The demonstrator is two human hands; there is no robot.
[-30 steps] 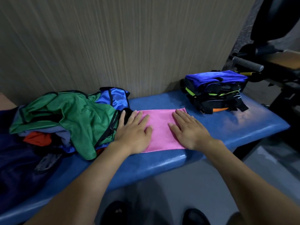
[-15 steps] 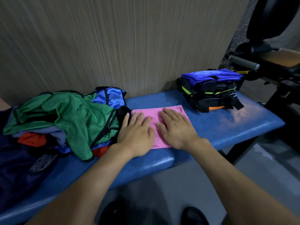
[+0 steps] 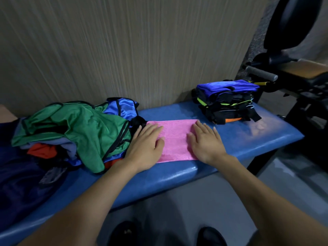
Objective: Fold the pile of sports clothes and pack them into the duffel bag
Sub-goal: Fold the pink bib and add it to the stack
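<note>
Head view: pink cloth lies flat on the blue padded desk, mid-length, reaching from near the back edge toward the front edge. Its long axis runs along the desk, left-right. Both hands are flat on it, fingers straight, palms down, holding nothing. Left hand presses the cloth's left end, right hand the right end, bare pink strip between them. Each hand is equally near its own end, so my read is a smoothing pass, with the next fold likely end over end along that long axis.

Unfolded pile (green jersey on top, blue satin, red and grey under it) sits at the left end of the desk, touching the left hand's outer edge and crowding the cloth's left end. Folded stack (blue on top, black, lime and orange trim) sits toward the right back corner, just beside the cloth's far right corner, nearer the right hand.

Dark navy fabric at the far left edge, can't tell if that's the duffel bag.

Room: grained wall panel behind the desk, gym machine to the right, grey floor, black shoes below.
</note>
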